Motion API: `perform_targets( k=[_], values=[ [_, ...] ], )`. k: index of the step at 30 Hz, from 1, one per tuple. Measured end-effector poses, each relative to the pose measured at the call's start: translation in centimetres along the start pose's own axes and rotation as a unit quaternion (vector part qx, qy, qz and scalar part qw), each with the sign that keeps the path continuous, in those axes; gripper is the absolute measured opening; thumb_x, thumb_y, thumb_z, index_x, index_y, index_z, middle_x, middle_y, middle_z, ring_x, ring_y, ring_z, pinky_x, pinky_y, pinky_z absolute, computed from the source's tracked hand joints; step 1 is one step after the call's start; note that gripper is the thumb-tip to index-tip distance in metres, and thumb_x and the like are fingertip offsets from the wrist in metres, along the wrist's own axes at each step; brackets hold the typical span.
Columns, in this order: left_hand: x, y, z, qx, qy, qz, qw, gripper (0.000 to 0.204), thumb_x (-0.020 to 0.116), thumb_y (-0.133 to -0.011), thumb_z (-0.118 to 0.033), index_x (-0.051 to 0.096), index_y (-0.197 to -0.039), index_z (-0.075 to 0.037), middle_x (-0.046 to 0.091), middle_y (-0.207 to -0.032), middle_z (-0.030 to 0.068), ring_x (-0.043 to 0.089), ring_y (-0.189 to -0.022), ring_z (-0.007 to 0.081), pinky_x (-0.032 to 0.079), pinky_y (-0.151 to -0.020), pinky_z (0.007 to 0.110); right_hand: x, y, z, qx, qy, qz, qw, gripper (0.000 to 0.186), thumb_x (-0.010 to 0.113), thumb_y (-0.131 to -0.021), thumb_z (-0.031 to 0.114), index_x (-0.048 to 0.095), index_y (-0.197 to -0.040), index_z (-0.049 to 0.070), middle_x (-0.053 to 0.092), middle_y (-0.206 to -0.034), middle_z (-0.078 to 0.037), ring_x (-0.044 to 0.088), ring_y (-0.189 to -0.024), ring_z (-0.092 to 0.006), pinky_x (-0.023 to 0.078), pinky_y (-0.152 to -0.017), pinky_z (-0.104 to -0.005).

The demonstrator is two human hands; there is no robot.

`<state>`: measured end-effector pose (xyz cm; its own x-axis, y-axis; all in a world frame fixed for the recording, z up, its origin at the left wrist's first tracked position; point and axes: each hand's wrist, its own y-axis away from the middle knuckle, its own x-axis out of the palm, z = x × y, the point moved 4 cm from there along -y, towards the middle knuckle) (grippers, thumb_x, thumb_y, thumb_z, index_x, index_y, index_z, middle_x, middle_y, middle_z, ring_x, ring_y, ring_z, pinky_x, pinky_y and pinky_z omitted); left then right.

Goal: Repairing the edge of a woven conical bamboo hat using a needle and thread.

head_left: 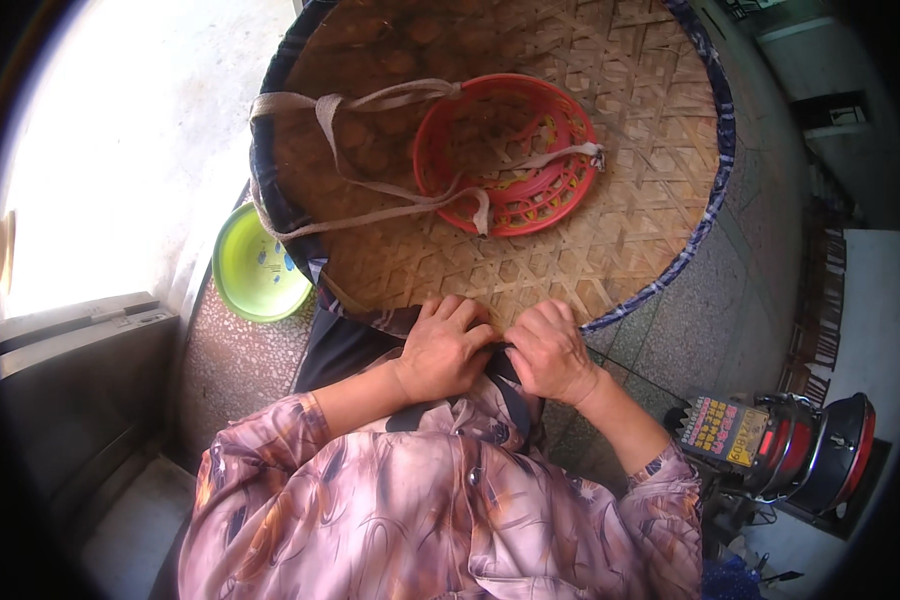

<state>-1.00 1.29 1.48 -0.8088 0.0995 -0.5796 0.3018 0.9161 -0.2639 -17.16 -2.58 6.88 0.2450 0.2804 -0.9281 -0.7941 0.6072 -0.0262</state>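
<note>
A large round woven bamboo tray [640, 150] lies before me, its rim bound in dark blue patterned cloth. My left hand [446, 350] curls its fingers over the near rim, where dark cloth is bunched. Close by on the right, my right hand [552, 352] is closed on the same rim, thumb tucked toward the left hand. Dark cloth [511, 366] shows between the hands; what the fingertips pinch is hidden. Inside the tray sits a red plastic basket [530, 222] with an openwork wall. A pale cloth strap [282, 103] tied to it loops over the tray's left rim.
On the speckled floor at left stands a green basin [238, 290], partly under the tray. A dark metal panel [80, 370] stands at the left, beside a bright opening. A motorbike's rear [795, 450] with a plate and red light is at the lower right.
</note>
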Motion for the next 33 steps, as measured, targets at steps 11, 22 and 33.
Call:
perform_targets(
  k=[11,22,33],
  values=[
    [1.4,-0.6,0.3,-0.036,-0.008,0.008,0.999,0.011,0.077,-0.074,-0.016,0.07,-0.082,-0.011,0.061,-0.109,0.004,0.055,-0.108,0.0292,0.041,-0.091,0.043,0.6,-0.3,0.1,0.021,0.033,0.02,0.999,0.009,0.069,-0.077,0.013,0.063,-0.079,0.007,0.056,-0.087,-0.01,0.055,-0.093,-0.0323,0.039,-0.092,-0.0478],
    [1.0,-0.9,-0.3,-0.041,0.001,0.006,0.999,0.024,0.076,-0.073,-0.011,0.069,-0.096,-0.011,0.061,-0.109,0.0057,0.055,-0.107,0.0306,0.041,-0.09,0.045,-3.3,5.1,-0.4,0.234,-0.184,-0.163,0.941,0.012,0.056,-0.095,0.001,0.066,-0.103,0.0,0.071,-0.085,-0.013,0.065,-0.07,-0.0293,0.053,-0.067,-0.0403],
    [2.9,-1.3,-0.4,-0.003,0.059,0.009,0.998,0.028,0.07,-0.069,-0.004,0.071,-0.096,-0.013,0.062,-0.1,0.0067,0.057,-0.099,0.0308,0.041,-0.084,0.044,1.4,8.1,0.9,0.383,-0.367,-0.086,0.843,0.01,0.057,-0.101,0.005,0.058,-0.109,0.0,0.072,-0.076,-0.007,0.064,-0.06,-0.011,0.051,-0.056,-0.0272]
  ],
)
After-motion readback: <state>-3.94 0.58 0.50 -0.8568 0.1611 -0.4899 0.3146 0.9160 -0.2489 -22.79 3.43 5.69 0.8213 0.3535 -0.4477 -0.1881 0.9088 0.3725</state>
